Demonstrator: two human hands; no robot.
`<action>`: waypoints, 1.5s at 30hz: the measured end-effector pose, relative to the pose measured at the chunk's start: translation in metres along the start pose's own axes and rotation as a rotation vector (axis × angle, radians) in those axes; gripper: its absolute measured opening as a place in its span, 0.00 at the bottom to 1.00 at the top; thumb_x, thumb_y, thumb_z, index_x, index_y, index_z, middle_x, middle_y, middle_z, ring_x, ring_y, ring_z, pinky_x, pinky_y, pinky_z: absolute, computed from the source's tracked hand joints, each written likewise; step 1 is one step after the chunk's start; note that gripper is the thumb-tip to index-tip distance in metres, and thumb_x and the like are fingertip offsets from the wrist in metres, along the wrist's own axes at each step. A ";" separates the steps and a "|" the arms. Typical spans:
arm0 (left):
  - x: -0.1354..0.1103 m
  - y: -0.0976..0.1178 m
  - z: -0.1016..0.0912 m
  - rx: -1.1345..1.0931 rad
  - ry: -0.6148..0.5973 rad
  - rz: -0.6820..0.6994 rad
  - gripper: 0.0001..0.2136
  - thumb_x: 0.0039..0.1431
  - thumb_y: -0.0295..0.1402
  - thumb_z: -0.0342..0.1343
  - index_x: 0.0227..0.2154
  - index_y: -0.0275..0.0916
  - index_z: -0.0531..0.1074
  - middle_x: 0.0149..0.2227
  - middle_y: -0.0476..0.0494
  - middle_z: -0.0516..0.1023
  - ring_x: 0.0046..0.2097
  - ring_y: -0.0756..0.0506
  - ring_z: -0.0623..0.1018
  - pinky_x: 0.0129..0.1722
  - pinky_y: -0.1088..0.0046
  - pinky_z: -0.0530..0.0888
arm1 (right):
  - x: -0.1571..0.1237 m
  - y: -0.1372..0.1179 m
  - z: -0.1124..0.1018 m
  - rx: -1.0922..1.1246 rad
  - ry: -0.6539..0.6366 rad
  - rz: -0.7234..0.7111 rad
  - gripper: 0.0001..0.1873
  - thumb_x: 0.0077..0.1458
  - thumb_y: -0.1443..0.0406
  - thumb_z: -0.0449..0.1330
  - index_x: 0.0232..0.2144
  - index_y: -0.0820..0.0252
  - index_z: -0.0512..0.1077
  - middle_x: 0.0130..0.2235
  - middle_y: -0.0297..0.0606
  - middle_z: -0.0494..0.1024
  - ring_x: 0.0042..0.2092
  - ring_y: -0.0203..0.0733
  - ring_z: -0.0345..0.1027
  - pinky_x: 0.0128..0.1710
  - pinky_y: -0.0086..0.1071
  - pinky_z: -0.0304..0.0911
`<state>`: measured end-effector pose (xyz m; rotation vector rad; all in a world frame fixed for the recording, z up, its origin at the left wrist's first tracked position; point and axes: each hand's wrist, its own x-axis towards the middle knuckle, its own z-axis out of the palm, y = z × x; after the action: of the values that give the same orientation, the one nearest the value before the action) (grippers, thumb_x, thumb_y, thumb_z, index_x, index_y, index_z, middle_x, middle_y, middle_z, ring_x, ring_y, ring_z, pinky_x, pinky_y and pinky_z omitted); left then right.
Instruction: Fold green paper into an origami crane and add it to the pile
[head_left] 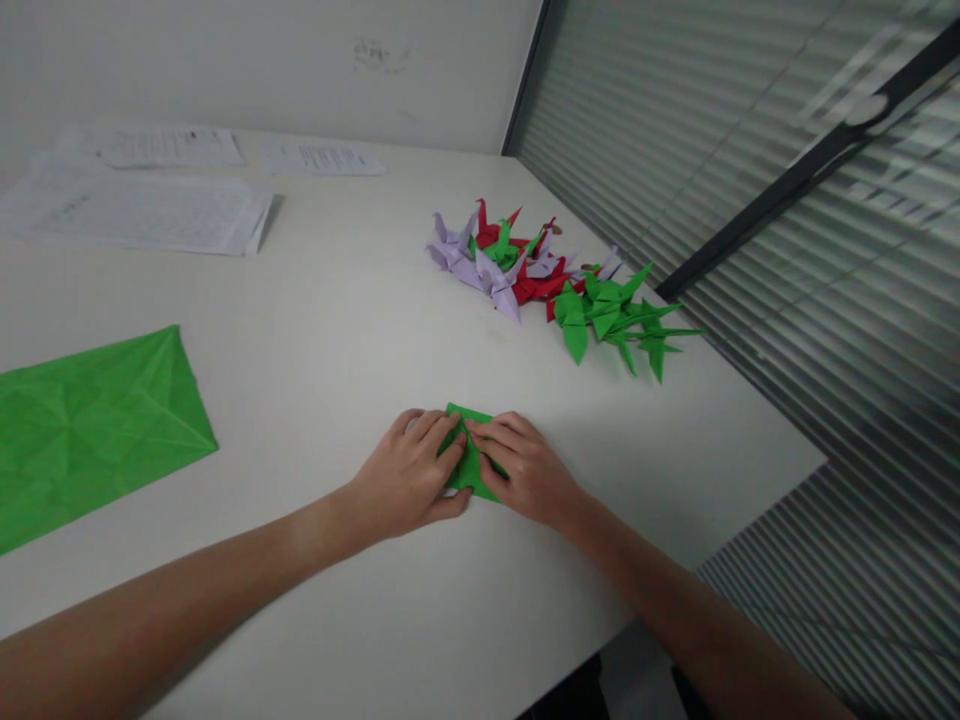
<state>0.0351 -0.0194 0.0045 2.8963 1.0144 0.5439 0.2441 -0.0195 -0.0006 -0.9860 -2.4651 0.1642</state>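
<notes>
A small folded piece of green paper (471, 463) lies flat on the white table (337, 330) near its front edge. My left hand (409, 475) rests on its left side, fingers pressed together on the paper. From the right, my right hand (521, 468) covers the other side, its fingers pressed down along the fold. Most of the paper is hidden under both hands; only a middle strip and the far corner show.
A large creased green sheet (90, 425) lies at the left. A pile of folded paper cranes in purple, red and green (555, 285) sits at the back right. Printed papers (135, 205) are stacked at the far left. Window blinds (787, 200) run along the right.
</notes>
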 end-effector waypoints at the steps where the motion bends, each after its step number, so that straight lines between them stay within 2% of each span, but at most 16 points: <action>1: 0.000 0.000 0.000 0.007 -0.002 -0.001 0.21 0.59 0.44 0.54 0.47 0.31 0.72 0.50 0.30 0.74 0.53 0.33 0.72 0.52 0.52 0.70 | 0.000 0.000 0.000 -0.008 0.000 -0.003 0.16 0.60 0.70 0.53 0.47 0.62 0.74 0.47 0.46 0.79 0.45 0.49 0.66 0.45 0.47 0.69; 7: 0.000 0.001 -0.002 0.019 -0.003 -0.004 0.21 0.59 0.44 0.55 0.46 0.31 0.72 0.50 0.30 0.74 0.52 0.33 0.73 0.51 0.53 0.71 | -0.001 0.000 0.000 -0.030 -0.008 -0.016 0.15 0.59 0.71 0.54 0.47 0.66 0.74 0.46 0.47 0.79 0.46 0.49 0.66 0.46 0.47 0.69; 13: 0.000 0.001 -0.002 0.017 0.002 -0.005 0.21 0.59 0.44 0.55 0.46 0.31 0.72 0.50 0.30 0.74 0.52 0.33 0.72 0.51 0.53 0.71 | 0.000 0.001 -0.001 -0.013 -0.011 -0.013 0.16 0.60 0.70 0.53 0.48 0.62 0.74 0.46 0.46 0.79 0.45 0.49 0.66 0.45 0.47 0.69; 45: 0.000 0.000 0.000 0.034 0.000 -0.001 0.21 0.59 0.45 0.55 0.46 0.31 0.73 0.50 0.30 0.74 0.52 0.33 0.73 0.51 0.53 0.71 | -0.001 0.001 0.000 0.007 0.012 -0.024 0.16 0.60 0.71 0.54 0.48 0.62 0.74 0.46 0.45 0.78 0.44 0.48 0.65 0.46 0.47 0.70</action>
<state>0.0348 -0.0200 0.0049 2.9252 1.0356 0.5323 0.2455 -0.0192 -0.0018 -0.9513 -2.4632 0.1584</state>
